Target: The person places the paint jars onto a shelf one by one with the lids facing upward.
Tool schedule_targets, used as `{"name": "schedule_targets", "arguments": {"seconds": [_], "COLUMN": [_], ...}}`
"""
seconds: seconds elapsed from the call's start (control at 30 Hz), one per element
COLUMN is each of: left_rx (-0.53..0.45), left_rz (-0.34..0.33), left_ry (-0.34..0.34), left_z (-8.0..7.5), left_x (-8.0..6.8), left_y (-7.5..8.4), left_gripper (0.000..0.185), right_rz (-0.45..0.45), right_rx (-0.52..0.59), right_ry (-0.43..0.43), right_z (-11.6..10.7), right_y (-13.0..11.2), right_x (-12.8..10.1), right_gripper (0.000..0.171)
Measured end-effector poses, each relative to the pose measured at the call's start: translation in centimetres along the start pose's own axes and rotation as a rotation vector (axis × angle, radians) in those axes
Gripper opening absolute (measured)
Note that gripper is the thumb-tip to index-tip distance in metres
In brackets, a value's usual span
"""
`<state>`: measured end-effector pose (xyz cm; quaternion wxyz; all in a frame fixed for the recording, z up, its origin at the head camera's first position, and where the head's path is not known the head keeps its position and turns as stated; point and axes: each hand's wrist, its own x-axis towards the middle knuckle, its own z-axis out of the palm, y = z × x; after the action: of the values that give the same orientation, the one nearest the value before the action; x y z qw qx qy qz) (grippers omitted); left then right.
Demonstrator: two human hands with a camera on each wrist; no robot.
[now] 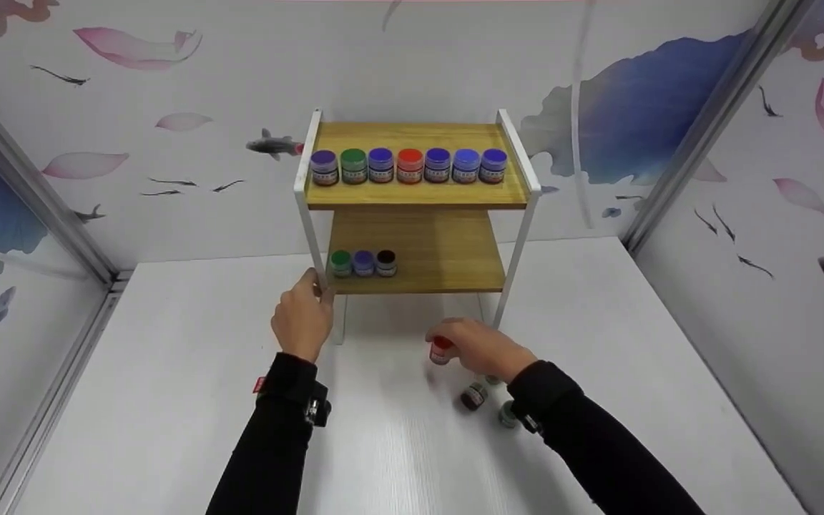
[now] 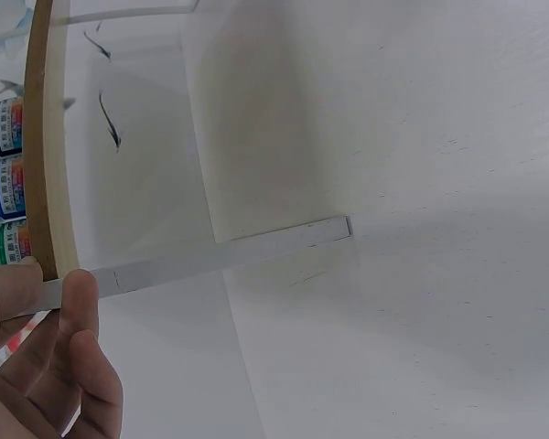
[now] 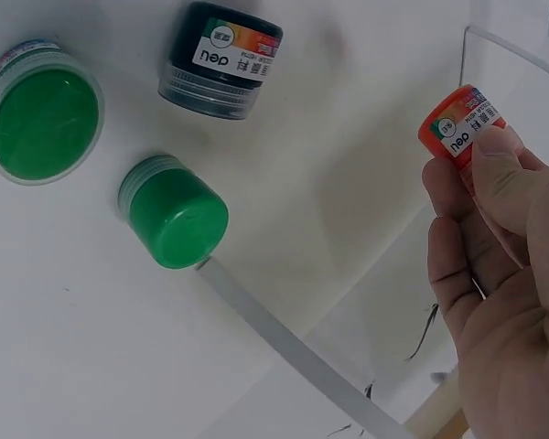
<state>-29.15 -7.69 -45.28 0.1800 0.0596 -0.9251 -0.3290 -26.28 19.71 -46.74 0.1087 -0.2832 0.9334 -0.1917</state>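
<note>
My right hand [image 1: 487, 348] pinches a small red paint jar [image 3: 453, 123] between thumb and fingers, above the white table in front of the rack. At the rack's left front corner, my left hand [image 1: 302, 318] grips the white leg [image 2: 165, 270] beside the lower shelf [image 1: 448, 250]. Three jars stand at that shelf's left end: a green jar [image 1: 341, 264], a purple jar [image 1: 364, 263] and a black-lidded jar [image 1: 386, 263]. Below my right hand, a dark jar [image 3: 221, 59] lies on its side near two green jars, one green jar [image 3: 178, 212] tipped over and another green jar [image 3: 46, 119].
Several jars with purple, green, red and blue lids stand in a row on the wooden upper shelf [image 1: 412, 194]. White walls [image 1: 190, 179] with painted fish and petals surround the white table [image 1: 190, 429]. The rack's right front leg [image 1: 515, 265] rises behind my right hand.
</note>
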Motion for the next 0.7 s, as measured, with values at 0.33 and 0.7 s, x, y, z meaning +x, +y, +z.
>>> {"name": "schedule_targets", "arguments": {"seconds": [0.33,0.7], "left_rx": [-0.002,-0.003], "left_rz": [0.000,0.004], "left_ry": [-0.008,-0.002], "left_z": [-0.2,-0.1], "left_x": [0.0,0.0], "left_y": [0.1,-0.1], "left_gripper": [0.018,0.017], "right_rz": [0.025,0.022], "right_rx": [-0.029,-0.088], "right_ry": [0.000,-0.008], "right_z": [-1.8,-3.8], "right_y": [-0.7,-2.1], "right_x": [0.4,1.0], "right_gripper": [0.031,0.034]}}
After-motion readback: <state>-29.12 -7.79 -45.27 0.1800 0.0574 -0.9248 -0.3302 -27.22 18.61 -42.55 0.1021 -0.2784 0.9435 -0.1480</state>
